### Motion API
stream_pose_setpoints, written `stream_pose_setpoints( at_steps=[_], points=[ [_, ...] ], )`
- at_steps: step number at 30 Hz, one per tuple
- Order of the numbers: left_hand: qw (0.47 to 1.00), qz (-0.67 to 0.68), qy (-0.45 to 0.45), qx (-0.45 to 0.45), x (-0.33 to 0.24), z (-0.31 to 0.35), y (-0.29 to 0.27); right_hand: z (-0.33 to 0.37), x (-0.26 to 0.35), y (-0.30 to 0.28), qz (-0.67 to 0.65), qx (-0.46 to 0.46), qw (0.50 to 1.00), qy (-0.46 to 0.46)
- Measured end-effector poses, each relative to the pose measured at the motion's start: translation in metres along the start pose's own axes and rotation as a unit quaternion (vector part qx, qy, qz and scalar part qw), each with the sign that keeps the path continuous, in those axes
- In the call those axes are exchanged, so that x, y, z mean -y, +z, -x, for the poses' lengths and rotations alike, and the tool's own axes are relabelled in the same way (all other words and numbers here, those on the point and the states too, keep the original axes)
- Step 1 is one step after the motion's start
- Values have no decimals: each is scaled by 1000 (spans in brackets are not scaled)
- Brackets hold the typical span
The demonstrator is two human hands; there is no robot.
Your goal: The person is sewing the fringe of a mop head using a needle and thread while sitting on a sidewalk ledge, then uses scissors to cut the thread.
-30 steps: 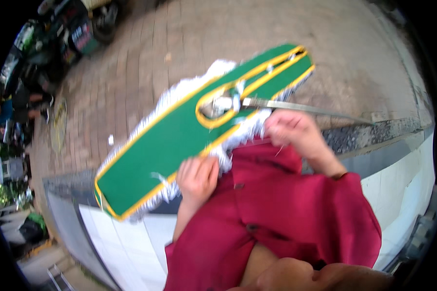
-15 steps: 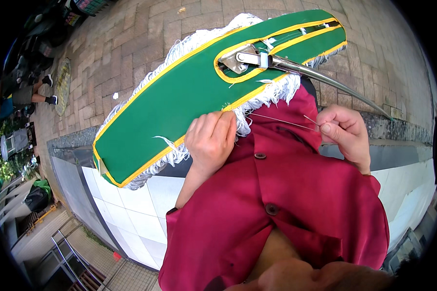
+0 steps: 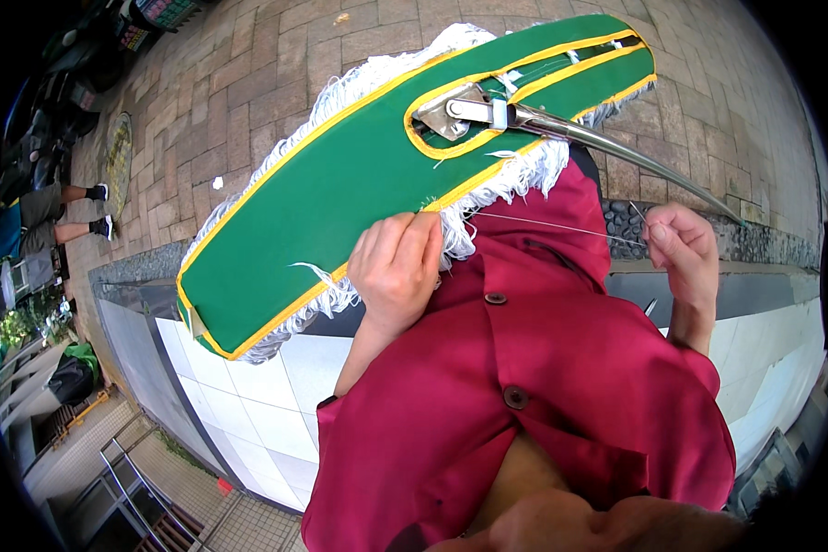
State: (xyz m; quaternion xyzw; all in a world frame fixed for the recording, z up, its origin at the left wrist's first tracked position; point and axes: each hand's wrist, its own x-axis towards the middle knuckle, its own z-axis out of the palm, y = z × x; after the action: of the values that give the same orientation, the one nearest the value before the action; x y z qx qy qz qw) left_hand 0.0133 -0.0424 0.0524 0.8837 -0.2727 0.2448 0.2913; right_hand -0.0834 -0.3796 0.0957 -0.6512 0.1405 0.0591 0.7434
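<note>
A long flat dust mop (image 3: 313, 212) with a green back, yellow binding and white string fringe (image 3: 524, 173) lies slantwise across the middle. My left hand (image 3: 396, 267) is closed on its near yellow edge, fingers on the binding. From the edge beside those fingers a thin thread (image 3: 547, 223) runs tight to the right. My right hand (image 3: 683, 244) pinches a needle (image 3: 636, 212) between thumb and fingertips, well apart from the mop, with the thread leading to it. A metal mop handle (image 3: 626, 155) joins a hinged bracket (image 3: 458, 110) in the mop's opening.
White tiles (image 3: 239, 405) form the surface beside me. Brick paving (image 3: 189, 138) stretches beyond the mop, edged by a pebbled strip (image 3: 754, 235) at right. Another person's legs (image 3: 60, 216) show at far left. A metal railing (image 3: 138, 483) stands at lower left.
My right hand has moved right with the needle, drawing the thread out longer. My left hand and the mop are almost unmoved. The other person at far left has shifted position.
</note>
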Motion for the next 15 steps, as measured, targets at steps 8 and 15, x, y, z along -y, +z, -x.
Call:
stream_pose_setpoints(
  at_steps=[8,15],
  points=[
    [1000,9,7,5,-4,-6,-1,3,8,10,-27,9,1000,-8],
    [997,-49,27,45,-5,-12,4,-4,16,18,-35,12,992,-118]
  ],
)
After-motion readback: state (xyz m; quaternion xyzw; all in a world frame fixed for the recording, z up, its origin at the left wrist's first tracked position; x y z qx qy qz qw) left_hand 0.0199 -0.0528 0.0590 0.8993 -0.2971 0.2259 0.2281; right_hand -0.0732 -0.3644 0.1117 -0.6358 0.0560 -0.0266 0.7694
